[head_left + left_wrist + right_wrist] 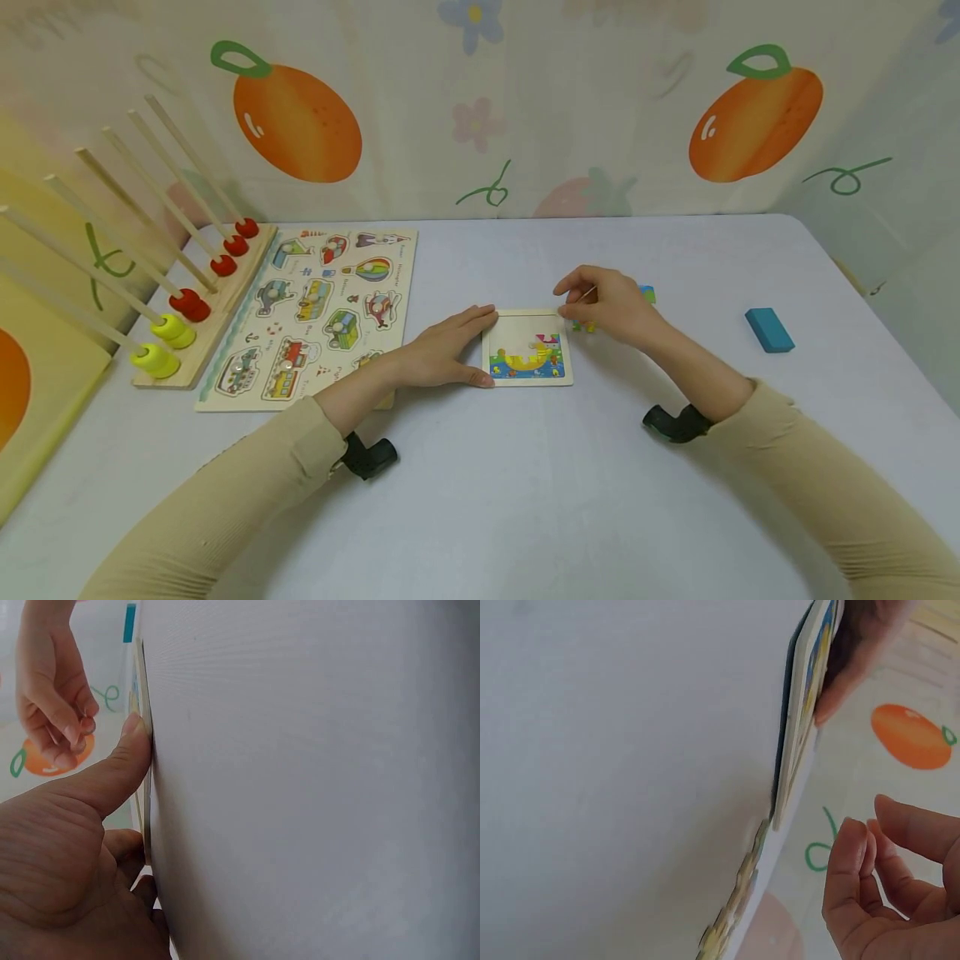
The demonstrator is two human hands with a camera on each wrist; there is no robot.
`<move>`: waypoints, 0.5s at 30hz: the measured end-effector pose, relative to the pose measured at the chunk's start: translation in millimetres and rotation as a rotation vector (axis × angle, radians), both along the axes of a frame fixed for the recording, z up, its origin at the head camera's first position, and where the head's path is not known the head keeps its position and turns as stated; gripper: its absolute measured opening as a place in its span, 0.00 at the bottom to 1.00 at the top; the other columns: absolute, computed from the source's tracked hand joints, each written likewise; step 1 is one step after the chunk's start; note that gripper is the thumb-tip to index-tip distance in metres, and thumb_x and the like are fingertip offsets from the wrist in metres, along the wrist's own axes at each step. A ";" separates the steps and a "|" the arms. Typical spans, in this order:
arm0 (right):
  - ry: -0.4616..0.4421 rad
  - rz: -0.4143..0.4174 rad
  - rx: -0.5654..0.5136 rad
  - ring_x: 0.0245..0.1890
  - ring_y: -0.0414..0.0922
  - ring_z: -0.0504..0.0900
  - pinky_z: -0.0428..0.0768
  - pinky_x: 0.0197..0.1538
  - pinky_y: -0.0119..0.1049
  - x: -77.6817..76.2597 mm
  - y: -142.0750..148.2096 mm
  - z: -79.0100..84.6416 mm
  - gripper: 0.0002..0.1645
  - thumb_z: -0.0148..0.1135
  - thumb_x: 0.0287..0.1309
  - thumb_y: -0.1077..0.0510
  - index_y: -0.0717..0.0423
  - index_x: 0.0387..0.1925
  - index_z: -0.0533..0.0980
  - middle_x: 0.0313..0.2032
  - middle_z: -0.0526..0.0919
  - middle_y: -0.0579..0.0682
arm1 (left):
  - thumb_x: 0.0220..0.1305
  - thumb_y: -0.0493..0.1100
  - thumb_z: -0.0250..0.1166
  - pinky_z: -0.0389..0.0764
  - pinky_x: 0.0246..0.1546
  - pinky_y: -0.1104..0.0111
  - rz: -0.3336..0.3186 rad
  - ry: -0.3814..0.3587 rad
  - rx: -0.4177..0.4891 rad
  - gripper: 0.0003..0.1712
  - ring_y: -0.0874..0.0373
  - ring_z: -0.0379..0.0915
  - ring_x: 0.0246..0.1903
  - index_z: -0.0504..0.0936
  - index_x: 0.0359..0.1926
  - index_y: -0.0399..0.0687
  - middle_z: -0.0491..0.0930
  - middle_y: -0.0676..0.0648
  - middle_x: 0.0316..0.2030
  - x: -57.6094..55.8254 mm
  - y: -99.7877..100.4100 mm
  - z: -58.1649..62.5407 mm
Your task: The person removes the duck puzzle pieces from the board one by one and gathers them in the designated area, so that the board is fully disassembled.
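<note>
A small square jigsaw puzzle tray with a pale wooden rim lies on the white table, its lower part filled with colourful pieces. My left hand rests along its left side, thumb near the front corner and fingers at the back corner. In the left wrist view the thumb touches the tray's edge. My right hand hovers by the tray's back right corner, fingers loosely bent. The right wrist view shows nothing between the fingertips of the right hand. Loose puzzle pieces lie below it, partly hidden.
Left of the tray lies a larger wooden peg puzzle board with vehicle pictures. Beyond it stands a counting rack with tall rods and red and yellow beads. A blue block sits at the right. A printed curtain hangs behind the table.
</note>
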State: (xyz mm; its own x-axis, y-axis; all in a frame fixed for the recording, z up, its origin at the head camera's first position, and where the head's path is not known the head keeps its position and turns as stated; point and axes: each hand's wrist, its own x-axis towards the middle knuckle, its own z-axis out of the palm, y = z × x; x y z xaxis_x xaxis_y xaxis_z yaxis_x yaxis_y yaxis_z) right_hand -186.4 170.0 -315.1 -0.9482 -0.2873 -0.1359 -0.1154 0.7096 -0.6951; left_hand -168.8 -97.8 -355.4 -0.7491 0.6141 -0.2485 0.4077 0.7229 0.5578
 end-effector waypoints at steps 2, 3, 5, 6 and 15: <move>-0.015 0.005 -0.014 0.41 0.49 0.77 0.76 0.38 0.28 0.6 -3.0 -0.2 0.17 0.65 0.62 0.57 0.58 0.52 0.78 0.40 0.77 0.52 | 0.59 0.57 0.70 0.46 0.79 0.46 -0.001 -0.002 0.001 0.56 0.48 0.33 0.81 0.48 0.79 0.47 0.42 0.49 0.80 -0.4 -0.3 -0.7; -0.022 0.009 -0.015 0.41 0.48 0.77 0.76 0.38 0.27 1.0 -4.4 -0.6 0.17 0.65 0.62 0.57 0.57 0.52 0.78 0.40 0.77 0.52 | 0.59 0.58 0.70 0.46 0.79 0.46 0.000 -0.003 0.002 0.56 0.48 0.33 0.81 0.48 0.79 0.47 0.42 0.49 0.80 -0.5 -0.4 -1.0; -0.031 0.017 -0.018 0.41 0.48 0.77 0.76 0.38 0.28 1.1 -6.9 -1.8 0.17 0.65 0.62 0.57 0.57 0.51 0.79 0.40 0.78 0.52 | 0.59 0.58 0.69 0.46 0.79 0.46 0.002 -0.006 0.004 0.56 0.48 0.33 0.81 0.48 0.79 0.48 0.42 0.49 0.80 -0.8 -0.4 -1.5; -0.035 0.025 -0.020 0.41 0.48 0.77 0.76 0.38 0.28 1.1 -8.1 -2.6 0.17 0.65 0.62 0.57 0.57 0.51 0.79 0.40 0.78 0.52 | 0.59 0.58 0.69 0.46 0.79 0.46 0.001 -0.006 0.005 0.56 0.48 0.33 0.81 0.48 0.79 0.47 0.42 0.49 0.80 -0.8 -0.4 -1.6; -0.067 0.111 -0.020 0.37 0.46 0.76 0.74 0.38 0.30 1.5 -13.9 -11.6 0.14 0.66 0.60 0.58 0.56 0.47 0.80 0.37 0.78 0.51 | 0.60 0.57 0.69 0.46 0.78 0.45 0.007 -0.018 0.004 0.56 0.47 0.33 0.81 0.48 0.79 0.47 0.42 0.49 0.80 0.7 0.0 1.7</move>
